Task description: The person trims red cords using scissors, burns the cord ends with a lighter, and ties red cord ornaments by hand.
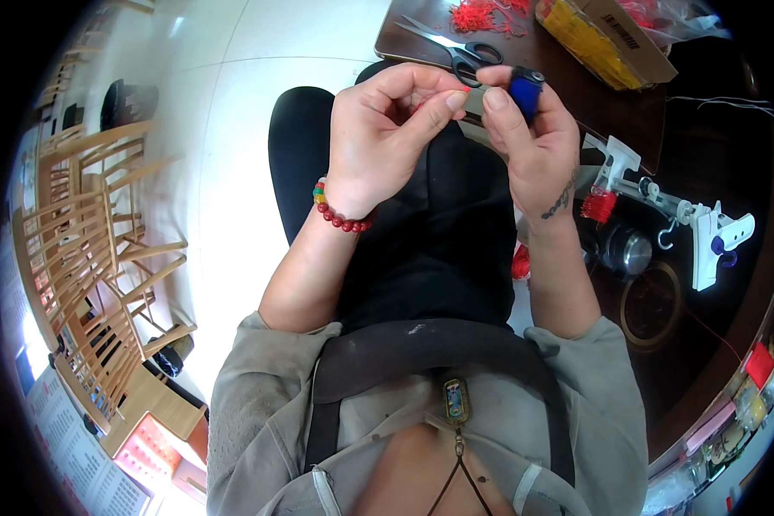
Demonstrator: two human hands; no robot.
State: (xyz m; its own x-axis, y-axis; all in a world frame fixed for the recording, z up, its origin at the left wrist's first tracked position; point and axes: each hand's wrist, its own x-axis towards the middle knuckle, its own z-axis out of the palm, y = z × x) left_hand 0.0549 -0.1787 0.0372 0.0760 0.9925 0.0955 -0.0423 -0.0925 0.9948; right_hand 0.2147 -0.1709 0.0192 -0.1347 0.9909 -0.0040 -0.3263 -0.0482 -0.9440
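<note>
My left hand (396,129) is closed in a pinch on a small piece of red cord (467,89), whose tip shows between thumb and forefinger. Close beside it, my right hand (537,142) is wrapped round a blue lighter (525,96) with a dark metal top. Both hands are held above my lap, fingertips a little apart. I cannot make out a flame. Just beyond the hands, black-handled scissors (464,62) lie at the table corner. Behind the scissors is a heap of red cord (488,15).
A cardboard box with yellow wrapping (606,43) sits on the dark table (568,103). To the right are a white clamp stand (705,236) with red thread (598,206) and a metal-lidded container (628,249). Wooden chairs (86,258) stand on the left.
</note>
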